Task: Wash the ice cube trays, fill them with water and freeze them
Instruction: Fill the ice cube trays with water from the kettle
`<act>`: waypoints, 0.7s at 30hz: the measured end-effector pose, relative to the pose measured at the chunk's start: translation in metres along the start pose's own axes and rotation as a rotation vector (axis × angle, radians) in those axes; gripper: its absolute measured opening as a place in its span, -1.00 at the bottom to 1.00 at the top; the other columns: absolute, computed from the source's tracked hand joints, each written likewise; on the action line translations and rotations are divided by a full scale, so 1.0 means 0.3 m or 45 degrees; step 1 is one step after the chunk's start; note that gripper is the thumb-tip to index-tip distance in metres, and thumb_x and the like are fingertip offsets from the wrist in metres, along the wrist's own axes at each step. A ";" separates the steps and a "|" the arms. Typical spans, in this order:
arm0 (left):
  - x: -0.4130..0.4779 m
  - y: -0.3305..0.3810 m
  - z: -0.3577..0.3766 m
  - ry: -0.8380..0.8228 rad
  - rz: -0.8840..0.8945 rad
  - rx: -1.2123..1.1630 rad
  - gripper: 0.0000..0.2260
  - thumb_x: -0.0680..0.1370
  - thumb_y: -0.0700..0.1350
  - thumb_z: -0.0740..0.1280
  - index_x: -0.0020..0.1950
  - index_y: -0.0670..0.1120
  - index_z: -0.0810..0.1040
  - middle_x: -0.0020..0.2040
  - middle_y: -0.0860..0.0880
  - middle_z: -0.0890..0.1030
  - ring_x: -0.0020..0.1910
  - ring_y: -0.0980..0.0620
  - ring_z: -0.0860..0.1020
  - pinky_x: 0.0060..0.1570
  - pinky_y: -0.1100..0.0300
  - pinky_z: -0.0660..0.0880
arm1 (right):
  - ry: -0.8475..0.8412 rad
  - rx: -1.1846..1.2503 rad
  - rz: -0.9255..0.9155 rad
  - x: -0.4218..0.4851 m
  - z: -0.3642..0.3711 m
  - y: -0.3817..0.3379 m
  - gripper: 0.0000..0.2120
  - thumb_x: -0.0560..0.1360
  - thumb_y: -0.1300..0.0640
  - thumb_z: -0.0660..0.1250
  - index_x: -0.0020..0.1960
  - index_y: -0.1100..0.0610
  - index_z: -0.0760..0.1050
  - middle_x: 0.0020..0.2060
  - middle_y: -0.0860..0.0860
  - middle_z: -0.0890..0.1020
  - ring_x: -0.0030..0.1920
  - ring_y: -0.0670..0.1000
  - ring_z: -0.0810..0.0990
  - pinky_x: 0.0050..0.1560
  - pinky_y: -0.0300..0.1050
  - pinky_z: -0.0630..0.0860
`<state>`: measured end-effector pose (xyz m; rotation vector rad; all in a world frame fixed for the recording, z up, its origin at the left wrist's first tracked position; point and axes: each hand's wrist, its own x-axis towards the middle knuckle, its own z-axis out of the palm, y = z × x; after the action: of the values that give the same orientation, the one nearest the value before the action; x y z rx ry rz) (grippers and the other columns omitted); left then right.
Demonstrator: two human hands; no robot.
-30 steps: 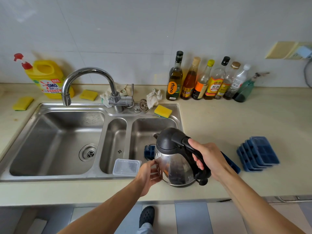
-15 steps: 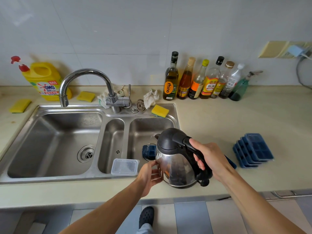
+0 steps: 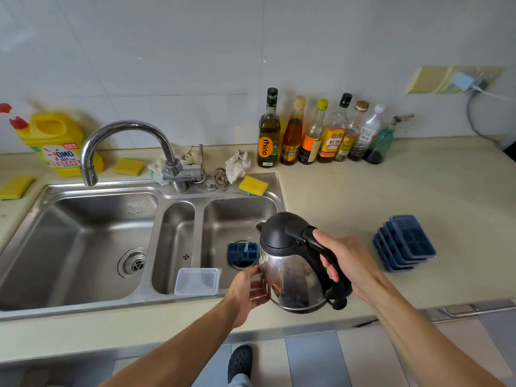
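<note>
From the head camera, the right hand (image 3: pixel 346 263) grips the black handle of a stainless steel electric kettle with a black lid (image 3: pixel 290 263), fingers curled round the handle and the thumb lying along its top. The kettle is tipped towards the stainless steel three-basin sink (image 3: pixel 83 305), its spout over the right basin. A thin stream of water (image 3: pixel 247 245) falls from the spout onto a dark blue ice cube tray (image 3: pixel 240 252), which lies on the floor of the right basin; the kettle hides the tray's near end. The left hand (image 3: pixel 248 293) is just beside the kettle, its fingers (image 3: pixel 258 272) loosely bent and slightly spread, the tips against the steel wall without closing round it.

On the beige countertop (image 3: pixel 363 191), to the right of the kettle and apart from it, sits a stack of dark blue ice cube trays (image 3: pixel 405 244), each one offset from the next. A clear rectangular plastic container (image 3: pixel 198 281) rests on the sink's front edge at the narrow middle basin. The curved chrome tap (image 3: pixel 125 141) points over the left basin. A yellow detergent jug (image 3: pixel 55 141) stands at the back left, a yellow sponge (image 3: pixel 253 185) on the sink's rear rim, and a row of glass and plastic bottles (image 3: pixel 321 132) against the white tiled wall
</note>
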<state>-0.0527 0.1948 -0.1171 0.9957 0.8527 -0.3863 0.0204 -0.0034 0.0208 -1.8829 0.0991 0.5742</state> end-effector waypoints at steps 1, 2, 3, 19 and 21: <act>0.001 -0.001 0.003 -0.002 -0.001 0.006 -0.74 0.65 -0.02 0.27 0.06 -0.14 0.69 -0.17 -0.13 0.74 -0.04 -0.14 0.62 -0.06 0.04 0.61 | 0.000 0.004 0.000 -0.001 -0.002 -0.001 -0.47 0.54 -0.16 0.38 -0.49 0.14 0.50 -0.57 0.04 0.49 -0.54 0.04 0.40 -0.30 -0.07 0.42; 0.003 -0.002 0.006 -0.002 -0.002 0.013 -0.74 0.65 -0.02 0.27 0.05 -0.14 0.69 -0.17 -0.13 0.74 -0.04 -0.14 0.62 -0.05 0.04 0.62 | 0.000 0.009 0.002 -0.002 -0.005 -0.001 -0.47 0.54 -0.16 0.38 -0.47 0.14 0.50 -0.57 0.04 0.49 -0.54 0.04 0.40 -0.30 -0.07 0.42; 0.005 -0.002 0.008 -0.001 -0.004 0.018 -0.74 0.64 -0.02 0.27 0.06 -0.14 0.69 -0.17 -0.13 0.74 -0.04 -0.14 0.62 -0.05 0.04 0.62 | 0.001 0.014 0.005 -0.002 -0.007 -0.001 -0.48 0.54 -0.15 0.38 -0.46 0.15 0.51 -0.57 0.04 0.49 -0.54 0.04 0.40 -0.29 -0.07 0.42; 0.016 0.044 0.029 0.020 0.009 0.037 -0.78 0.66 -0.03 0.24 0.09 -0.13 0.61 -0.18 -0.12 0.74 -0.01 -0.15 0.62 -0.12 0.05 0.58 | 0.028 0.042 0.029 0.036 -0.015 -0.013 -0.47 0.54 -0.17 0.38 -0.50 0.11 0.51 -0.56 0.04 0.50 -0.54 0.03 0.41 -0.33 -0.10 0.43; 0.015 0.054 0.032 0.032 0.007 0.032 -0.77 0.67 -0.03 0.23 0.10 -0.12 0.61 -0.13 -0.15 0.73 -0.01 -0.16 0.62 -0.11 0.05 0.58 | 0.033 0.050 0.027 0.046 -0.014 -0.015 -0.46 0.53 -0.18 0.38 -0.51 0.11 0.51 -0.56 0.05 0.50 -0.54 0.04 0.41 -0.33 -0.10 0.42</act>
<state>-0.0352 0.1953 -0.1088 1.0277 0.8698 -0.3813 0.0354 -0.0026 0.0198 -1.8535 0.1465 0.5583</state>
